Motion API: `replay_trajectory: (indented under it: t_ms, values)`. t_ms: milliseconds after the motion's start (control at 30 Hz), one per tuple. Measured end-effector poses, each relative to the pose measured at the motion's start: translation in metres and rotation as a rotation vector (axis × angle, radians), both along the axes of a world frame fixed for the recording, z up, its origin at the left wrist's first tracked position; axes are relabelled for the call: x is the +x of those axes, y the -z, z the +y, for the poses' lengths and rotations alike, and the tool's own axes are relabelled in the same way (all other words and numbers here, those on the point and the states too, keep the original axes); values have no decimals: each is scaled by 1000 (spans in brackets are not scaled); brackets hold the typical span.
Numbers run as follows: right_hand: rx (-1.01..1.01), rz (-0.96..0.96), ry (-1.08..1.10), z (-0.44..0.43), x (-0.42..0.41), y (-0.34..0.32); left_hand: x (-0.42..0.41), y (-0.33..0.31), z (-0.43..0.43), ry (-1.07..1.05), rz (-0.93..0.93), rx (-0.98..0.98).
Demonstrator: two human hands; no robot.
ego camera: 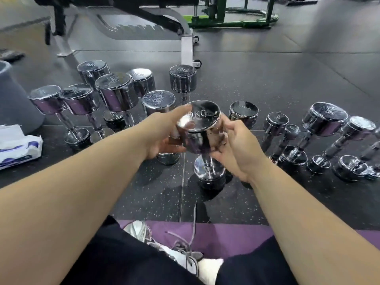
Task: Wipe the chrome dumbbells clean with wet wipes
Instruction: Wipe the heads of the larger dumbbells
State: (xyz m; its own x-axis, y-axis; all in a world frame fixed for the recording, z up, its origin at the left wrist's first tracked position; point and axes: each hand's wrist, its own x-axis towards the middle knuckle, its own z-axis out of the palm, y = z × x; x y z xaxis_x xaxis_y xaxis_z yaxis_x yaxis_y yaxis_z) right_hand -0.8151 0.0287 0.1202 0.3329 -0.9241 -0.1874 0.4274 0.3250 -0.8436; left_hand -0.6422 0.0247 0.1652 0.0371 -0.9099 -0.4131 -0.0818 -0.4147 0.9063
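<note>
Nearest, white sneaker (176, 257) on purple mat (226, 233). Beyond, upright chrome dumbbell (200, 120) (lower head on black speckled floor (144, 192)), gripped at upper head by left hand (162, 136) and right hand (234, 147), fingers curled.

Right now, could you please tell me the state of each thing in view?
Centre dumbbell: upright on end, top head gripped on both sides.
Left hand: grips its top head.
Right hand: grips the same head.
Wet-wipes pack: open, untouched.
Other dumbbells: standing on end, untouched.
</note>
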Motion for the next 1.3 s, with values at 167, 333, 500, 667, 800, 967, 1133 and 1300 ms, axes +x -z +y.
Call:
replay_trajectory:
  t_ms: [167,333,500,667,800,967,1133,1300]
  values:
    - [-381,798,-83,-17,25,27,26,8,11,35,-70,-39]
    - [-493,1217,-255,-23,70,64,73,21,17,71,-266,-12]
    - [-594,1381,-337,-14,122,92,127,56,26,-19,-446,-7]
    - [-685,1745,-403,11,164,125,161,116,59,38,-688,-30]
    - [-656,1809,-463,0,169,131,161,149,64,60,-911,-398]
    - [-863,1786,-603,-6,158,104,141,162,36,414,-1166,-571]
    - [-964,1533,-289,-22,101,76,112,148,15,671,-1574,-385]
    - [-797,1419,-99,-28,73,119,83,157,11,635,-1484,-268]
